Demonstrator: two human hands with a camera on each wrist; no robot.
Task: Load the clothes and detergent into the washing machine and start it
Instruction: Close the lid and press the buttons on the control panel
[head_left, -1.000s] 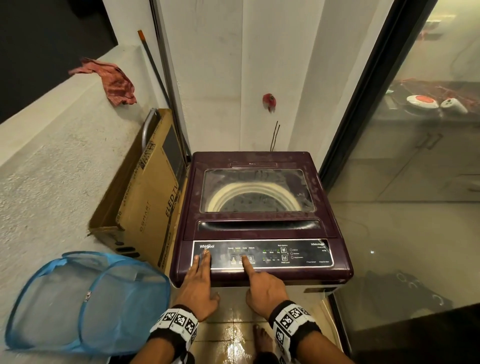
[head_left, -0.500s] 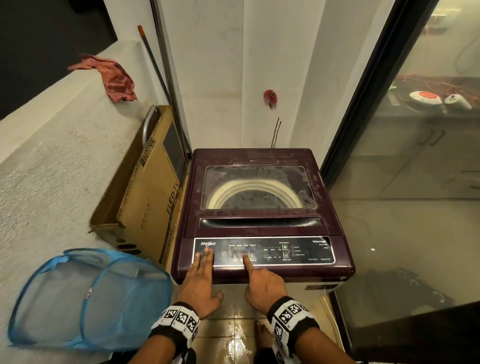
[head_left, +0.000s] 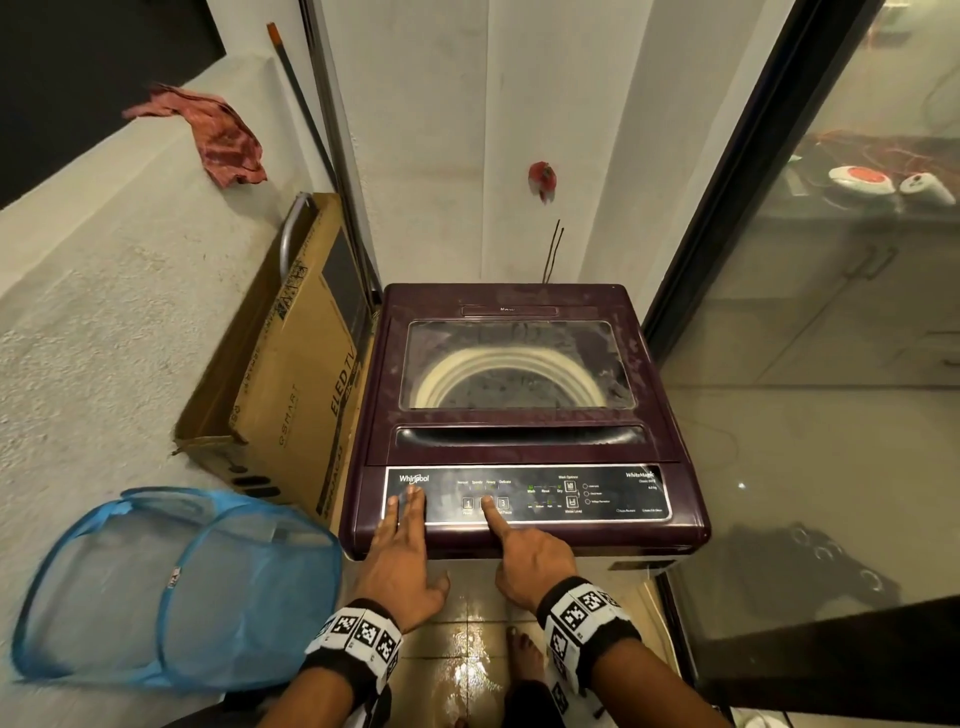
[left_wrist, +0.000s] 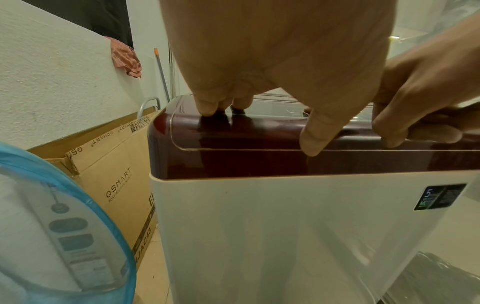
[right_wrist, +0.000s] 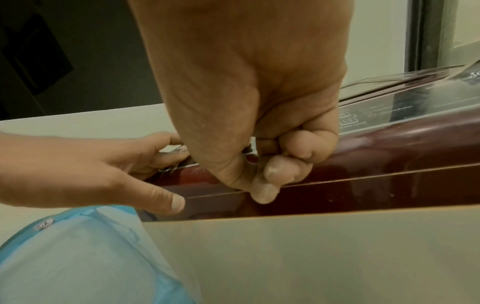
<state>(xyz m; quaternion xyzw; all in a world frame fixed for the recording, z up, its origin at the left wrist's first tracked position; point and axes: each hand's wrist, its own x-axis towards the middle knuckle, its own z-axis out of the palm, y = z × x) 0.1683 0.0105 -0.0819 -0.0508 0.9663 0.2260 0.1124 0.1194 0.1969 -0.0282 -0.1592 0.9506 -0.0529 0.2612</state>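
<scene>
The maroon top-load washing machine (head_left: 519, 296) stands in front of me with its glass lid (head_left: 514, 364) closed; a pale drum rim shows through. My left hand (head_left: 402, 545) rests flat, fingers straight, on the left end of the control panel (head_left: 613, 493) below the brand logo. My right hand (head_left: 530, 561) presses its straight index fingertip (head_left: 488, 505) on the button between the ones marked 1 and 3, the other fingers curled under. In the right wrist view those curled fingers (right_wrist: 285, 164) sit against the machine's front edge. Clothes and detergent are hidden.
A blue mesh laundry basket (head_left: 171, 587) lies on its side at the lower left. A flat cardboard box (head_left: 291, 374) leans between the machine and the low wall. A red cloth (head_left: 218, 135) hangs on the ledge. A glass door (head_left: 831, 364) borders the right. Wet tiles underfoot.
Both hands keep their places on the panel; the right index finger stays on the same button. Only the head view has shifted slightly.
</scene>
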